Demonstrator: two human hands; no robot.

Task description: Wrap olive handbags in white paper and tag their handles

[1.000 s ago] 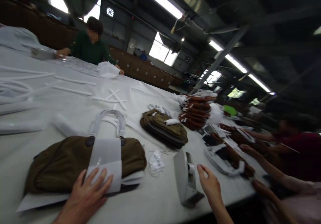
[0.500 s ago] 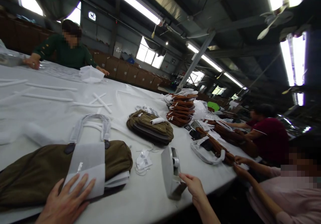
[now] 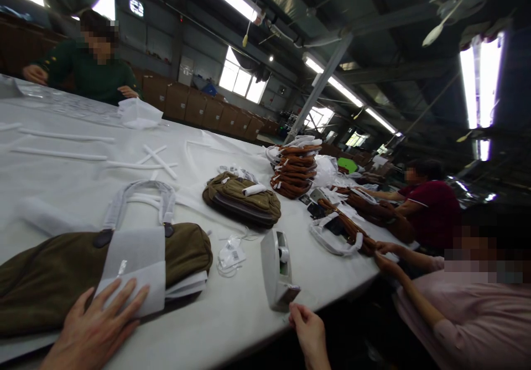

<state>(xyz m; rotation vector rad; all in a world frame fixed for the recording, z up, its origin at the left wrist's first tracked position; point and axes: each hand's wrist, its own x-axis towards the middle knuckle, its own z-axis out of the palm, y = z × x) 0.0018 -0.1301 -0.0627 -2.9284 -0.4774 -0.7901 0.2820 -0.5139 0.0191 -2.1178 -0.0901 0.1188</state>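
Observation:
My left hand (image 3: pixel 97 323) lies flat, fingers spread, on a white foam sheet (image 3: pixel 135 254) wrapped over an olive-brown handbag (image 3: pixel 53 273). A short shiny strip sticks to that sheet just above my fingers. The bag's handles (image 3: pixel 139 193) stand up in white wrapping, and white paper shows at its right side. My right hand (image 3: pixel 307 328) is pinched closed just below the cutter end of a grey tape dispenser (image 3: pixel 271 270); whatever is between the fingertips is too small to make out. White tags with strings (image 3: pixel 231 255) lie between bag and dispenser.
Behind the dispenser sits another olive bag (image 3: pixel 243 201). Stacked brown bundles (image 3: pixel 294 171) and a white-wrapped handle (image 3: pixel 336 237) lie to the right. Foam strips (image 3: pixel 66 154) are scattered at the left. Co-workers in green (image 3: pixel 99 77), maroon (image 3: pixel 431 201) and pink (image 3: pixel 477 314) are around the table.
My right hand has moved from the dispenser's cutter end down toward the table's front edge, fingers still pinched. My left hand stays on the foam sheet. The whole view has shifted slightly.

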